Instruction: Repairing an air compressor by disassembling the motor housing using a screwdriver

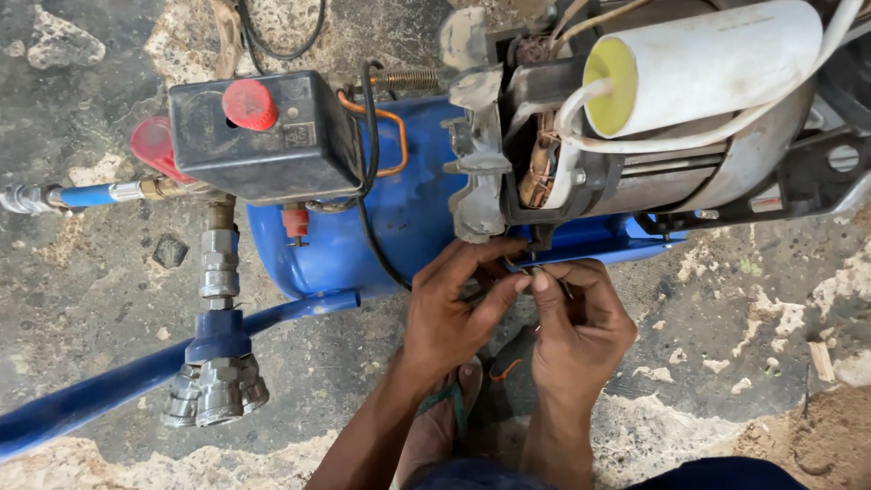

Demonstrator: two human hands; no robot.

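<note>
Centre frame, below the motor (635,154): left hand (449,313) and right hand (581,327) meet, fingertips of both pinching a thin wire (535,269). Blue tank (399,218) just above; black pressure switch box (268,136) upper left.

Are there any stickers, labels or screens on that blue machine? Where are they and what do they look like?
Small label: on the side of the black box with the red cap, left of the blue tank; a little pale square, print too small to make out.
No screens, signs or packages show.
The white cylinder with a yellow end, top right, looks plain.
</note>
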